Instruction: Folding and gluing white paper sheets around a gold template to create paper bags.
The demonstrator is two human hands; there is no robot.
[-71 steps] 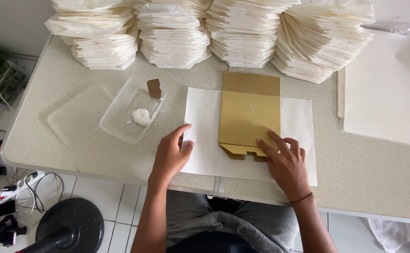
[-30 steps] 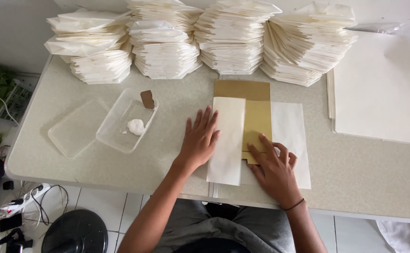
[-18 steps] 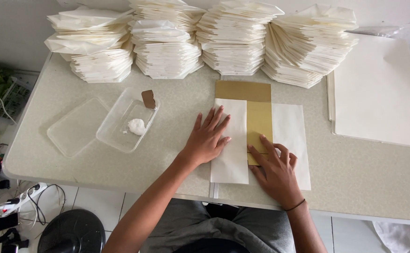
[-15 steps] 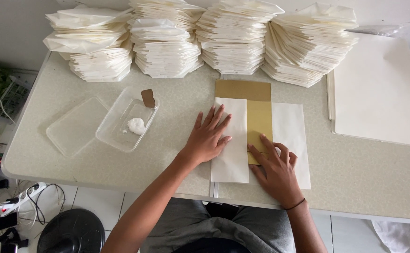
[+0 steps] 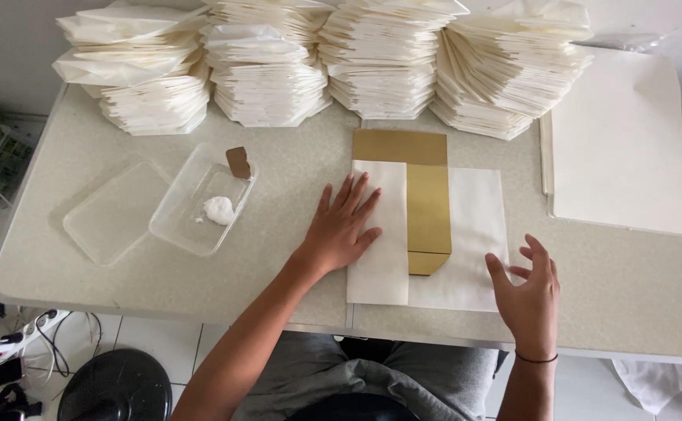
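The left hand (image 5: pixel 341 230) lies flat with open fingers on the folded white paper flap (image 5: pixel 380 234) to keep it down over the gold card (image 5: pixel 426 206) mid-table, while the right hand (image 5: pixel 529 300), open and empty, floats at four o'clock.

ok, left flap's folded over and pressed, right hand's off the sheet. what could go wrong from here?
Only the left hand pins the folded flap; with the right hand lifted, the gold card might shift under the white sheet. The open glue tray sits near the left forearm and could get nudged.
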